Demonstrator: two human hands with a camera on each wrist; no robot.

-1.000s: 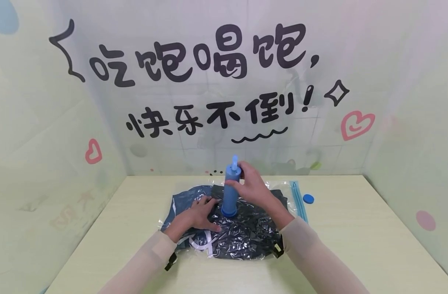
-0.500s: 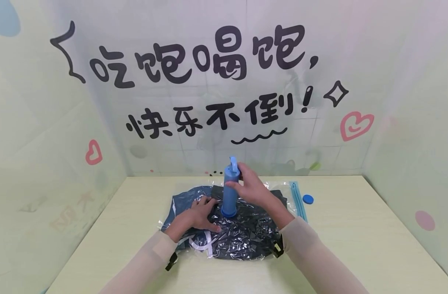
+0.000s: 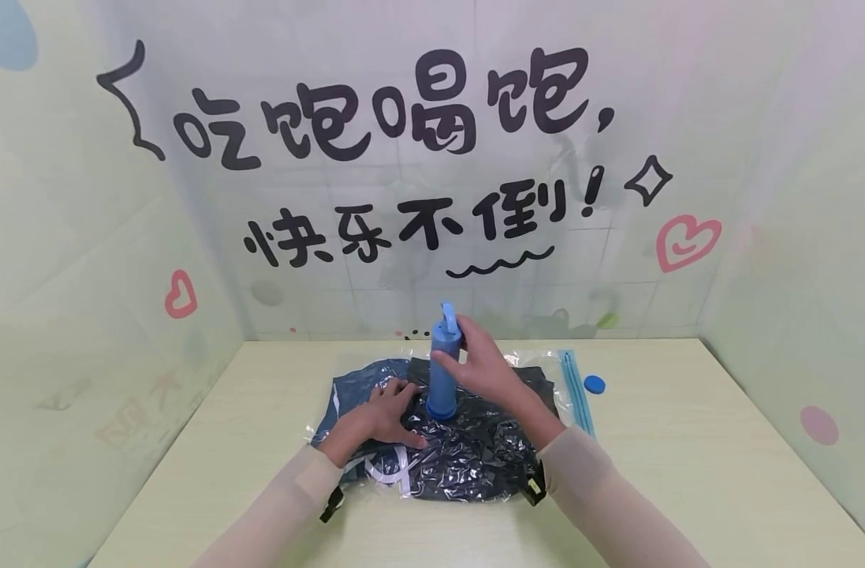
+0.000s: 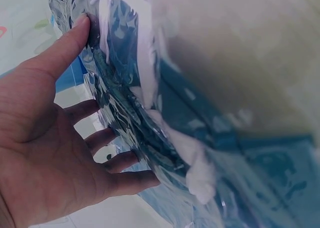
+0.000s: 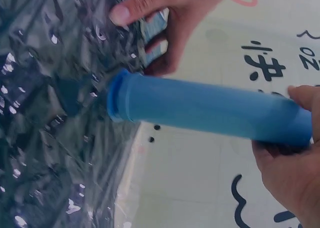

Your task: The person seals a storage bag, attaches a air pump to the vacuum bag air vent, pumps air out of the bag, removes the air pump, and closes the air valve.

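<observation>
A clear vacuum storage bag (image 3: 475, 469) with dark and blue folded clothes inside lies crumpled on the table. On its upper middle stands a blue hand pump (image 3: 442, 386), nearly upright, its base against the plastic. My right hand (image 3: 485, 367) grips the pump barrel near the top, thumb on the near side; the right wrist view shows the barrel (image 5: 200, 107) running from the bag to that hand. To the left of the pump, my left hand (image 3: 385, 416) rests on the bag with fingers spread. In the left wrist view, those fingertips (image 4: 147, 178) touch the shiny plastic.
A round blue cap (image 3: 594, 384) lies on the table just right of the bag's light-blue zip edge (image 3: 578, 394). The pale wooden table (image 3: 702, 473) meets a printed backdrop (image 3: 432, 173) behind and at both sides.
The pump's top and handle have shifted slightly left, and the handle has turned a little. My right hand has moved with the pump; the left hand has stayed in place.
</observation>
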